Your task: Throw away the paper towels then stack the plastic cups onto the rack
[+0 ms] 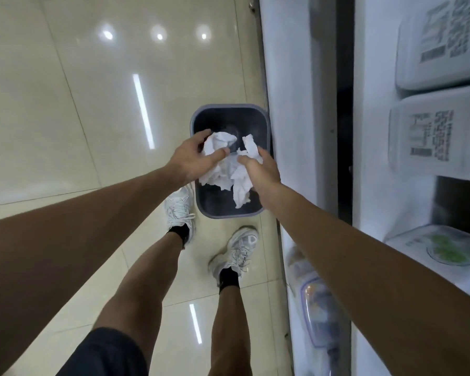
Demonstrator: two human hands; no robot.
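Crumpled white paper towels (229, 169) hang in a loose bunch right above the open grey trash bin (201, 115) on the floor. My left hand (193, 158) grips the bunch from the left, thumb and fingers wrapped round one wad. My right hand (261, 169) holds the right side, with a strip of towel dangling below it into the bin's mouth. The bin looks dark inside. No plastic cups or rack are in view.
The bin stands against a white shelf unit (291, 131) on the right that holds white lidded containers (434, 137) with printed labels. My two feet in white sneakers (179, 210) stand on the glossy beige tiled floor (65, 104) just before the bin.
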